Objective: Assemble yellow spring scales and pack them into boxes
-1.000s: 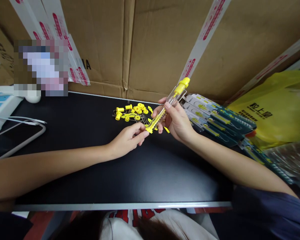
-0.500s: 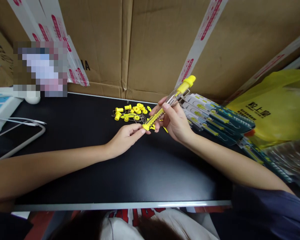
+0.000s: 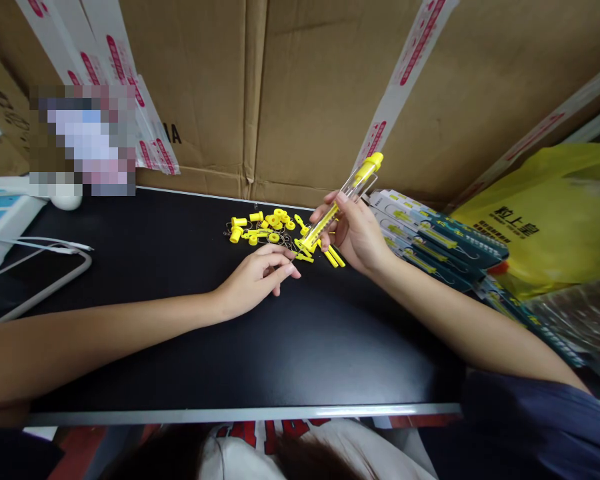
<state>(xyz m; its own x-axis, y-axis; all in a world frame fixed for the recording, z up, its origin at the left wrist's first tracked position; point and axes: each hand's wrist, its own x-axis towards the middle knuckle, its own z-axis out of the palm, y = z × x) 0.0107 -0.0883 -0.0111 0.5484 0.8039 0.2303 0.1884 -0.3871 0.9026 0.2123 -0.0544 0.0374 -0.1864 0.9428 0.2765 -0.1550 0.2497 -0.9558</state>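
Note:
My right hand [image 3: 357, 230] is closed around a clear tube spring scale [image 3: 347, 193], which slants upward to the right. It has a yellow cap at the top, a wire loop beside that cap and a yellow marked rod inside. Close to its lower end is my left hand [image 3: 260, 277], thumb and fingers drawn together. A thin dark wire seems to run from the tube's end to these fingertips; what they pinch is too small to make out. Behind both hands lies a pile of yellow caps [image 3: 277, 217] with wire springs. Yellow rods [image 3: 333, 257] lie below the tube.
Packaged spring scales [image 3: 430, 233] are stacked at right, beside a yellow plastic bag [image 3: 545, 220]. On the left stand a white power strip [image 3: 10, 213] and a white cable [image 3: 55, 290]. Large taped cardboard boxes [image 3: 310, 87] wall off the back of the black table [image 3: 300, 353].
My left hand has come off the tube's yellow lower end and moved slightly down. My right hand has shifted a little with the scale, uncovering more of the yellow rods.

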